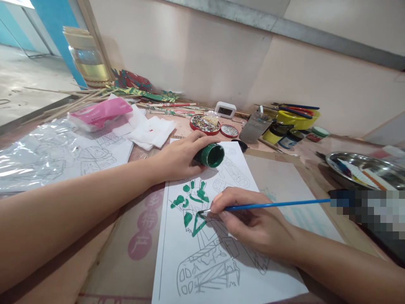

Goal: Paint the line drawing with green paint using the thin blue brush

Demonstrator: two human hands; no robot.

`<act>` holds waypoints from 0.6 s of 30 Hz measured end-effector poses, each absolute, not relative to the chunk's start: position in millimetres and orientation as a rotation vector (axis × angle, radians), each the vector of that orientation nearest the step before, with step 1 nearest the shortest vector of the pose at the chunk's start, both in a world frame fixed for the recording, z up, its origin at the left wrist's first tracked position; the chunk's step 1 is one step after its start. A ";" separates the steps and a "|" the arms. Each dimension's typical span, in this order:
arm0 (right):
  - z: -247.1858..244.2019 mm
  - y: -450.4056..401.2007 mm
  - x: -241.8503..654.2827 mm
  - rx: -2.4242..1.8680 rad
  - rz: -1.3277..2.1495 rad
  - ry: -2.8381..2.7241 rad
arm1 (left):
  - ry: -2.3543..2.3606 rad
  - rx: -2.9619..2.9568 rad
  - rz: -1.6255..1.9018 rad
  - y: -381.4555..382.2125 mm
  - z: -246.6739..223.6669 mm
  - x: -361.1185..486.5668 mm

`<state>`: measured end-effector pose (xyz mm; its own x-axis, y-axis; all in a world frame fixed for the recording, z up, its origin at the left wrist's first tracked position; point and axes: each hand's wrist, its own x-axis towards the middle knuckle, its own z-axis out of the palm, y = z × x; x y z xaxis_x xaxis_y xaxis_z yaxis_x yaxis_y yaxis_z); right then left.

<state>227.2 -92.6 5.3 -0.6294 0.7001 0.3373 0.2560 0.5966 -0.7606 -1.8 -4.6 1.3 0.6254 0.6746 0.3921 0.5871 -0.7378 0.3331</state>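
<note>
My left hand (185, 154) is wrapped round a small jar of green paint (212, 155), tilted so its mouth faces me, above the top of the paper. In my right hand (253, 221) a thin paintbrush (278, 204) with a blue handle is pinched near its metal ferrule. The brush tip touches a green outlined shape on the white sheet of paper (164, 270). Several leaf-like patches of green paint (187, 219) cover the upper part of the line drawing. Lower down, the drawing (211, 270) is bare line work. My right hand hides part of it.
Plastic-covered drawings (63, 156), a pink tissue pack (101, 114) and white tissues (152, 133) lie left. Behind the paper are a red tin of beads (205, 123), a water cup (255, 126), paint jars (289, 138) and a white clock (225, 109). A metal bowl (335, 169) stands right.
</note>
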 end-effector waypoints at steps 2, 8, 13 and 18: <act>7.3 -92.1 227.6 -0.745 0.903 -2.204 | 1.042 2.680 0.754 -4.3 1.1 -2.0; 3.5 -92.4 228.9 -0.750 0.871 -2.236 | 1.059 2.677 0.738 -4.5 1.8 -1.8; -0.5 -91.8 227.4 -0.715 0.867 -2.218 | 1.064 2.674 0.739 -4.9 2.0 -1.6; -0.5 -91.7 225.6 -0.691 0.870 -2.214 | 1.064 2.662 0.720 -5.2 2.7 -2.0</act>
